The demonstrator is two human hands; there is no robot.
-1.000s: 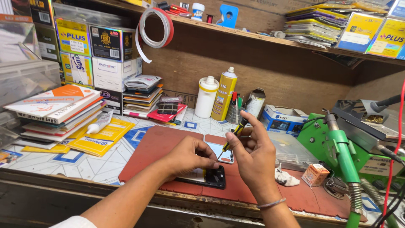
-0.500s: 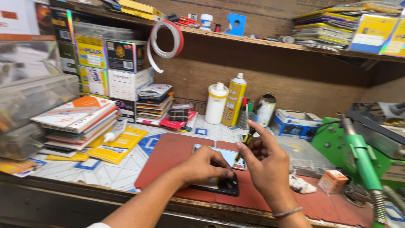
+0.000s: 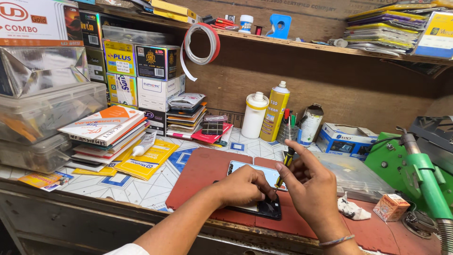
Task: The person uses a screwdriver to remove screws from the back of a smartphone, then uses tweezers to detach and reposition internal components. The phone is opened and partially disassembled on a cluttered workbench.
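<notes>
Near the front edge of the red rubber mat, your left hand presses down on the flat black phone, steadying it. Your right hand pinches a slim yellow-and-black screwdriver, tip angled down at the phone.

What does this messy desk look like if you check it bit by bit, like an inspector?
Surface: dark red rubber mat on a tiled bench top.
Job's things: black phone lying flat on the mat; yellow-and-black screwdriver.
Clutter: white bottle, yellow spray can, crumpled white cloth, stacked boxes.
Grippers: left hand presses on the phone; right hand holds the screwdriver.
Cables: thin red wire at the right edge.
Surroundings: wooden shelf, green machine.
</notes>
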